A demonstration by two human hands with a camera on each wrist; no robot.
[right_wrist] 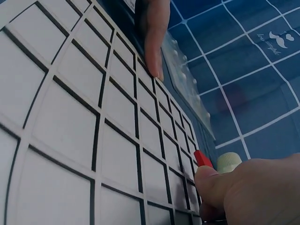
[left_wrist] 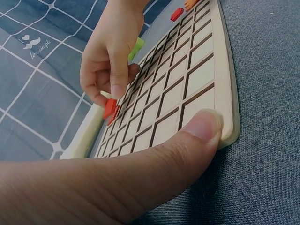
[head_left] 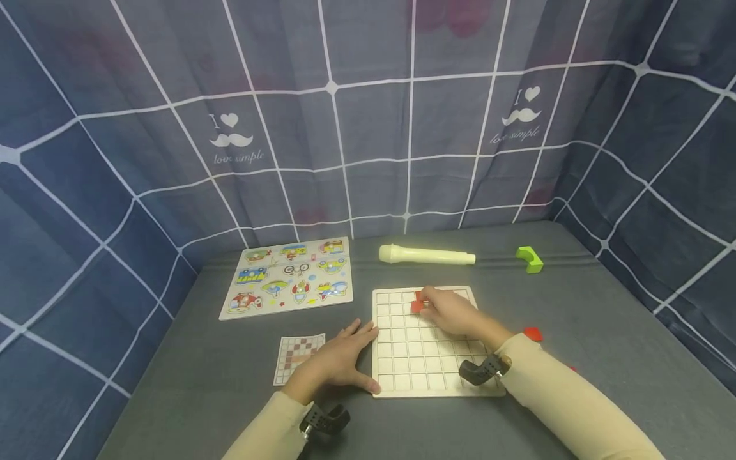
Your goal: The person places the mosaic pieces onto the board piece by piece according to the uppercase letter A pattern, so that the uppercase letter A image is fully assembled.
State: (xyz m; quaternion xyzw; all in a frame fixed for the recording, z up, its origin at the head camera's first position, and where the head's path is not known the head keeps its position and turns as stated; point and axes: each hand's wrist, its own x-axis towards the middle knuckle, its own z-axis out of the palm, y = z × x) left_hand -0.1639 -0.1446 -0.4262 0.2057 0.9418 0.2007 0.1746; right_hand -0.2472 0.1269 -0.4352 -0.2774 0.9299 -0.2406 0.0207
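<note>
A pale wooden grid board (head_left: pixel 422 364) lies flat on the dark table. Over its far rows, my right hand (head_left: pixel 454 313) pinches a small red square tile (head_left: pixel 416 307) between thumb and fingers. More red shows just behind that tile, at the board's far row, partly covered by the fingers. At the board's left edge rests my left hand (head_left: pixel 339 359), fingers spread; in the left wrist view its thumb (left_wrist: pixel 187 136) lies on the near corner. The right wrist view shows the pinched tile's red edge (right_wrist: pixel 201 158) beside the right thumb.
Left of the board lies a pattern card (head_left: pixel 284 364), partly behind the left hand. A picture puzzle board (head_left: pixel 287 287), a cream toy microphone (head_left: pixel 428 255) and a green notched block (head_left: pixel 530 260) lie farther back. A loose red piece (head_left: pixel 532 333) sits beyond the right forearm. Checked curtain (head_left: pixel 368 128) surrounds the table.
</note>
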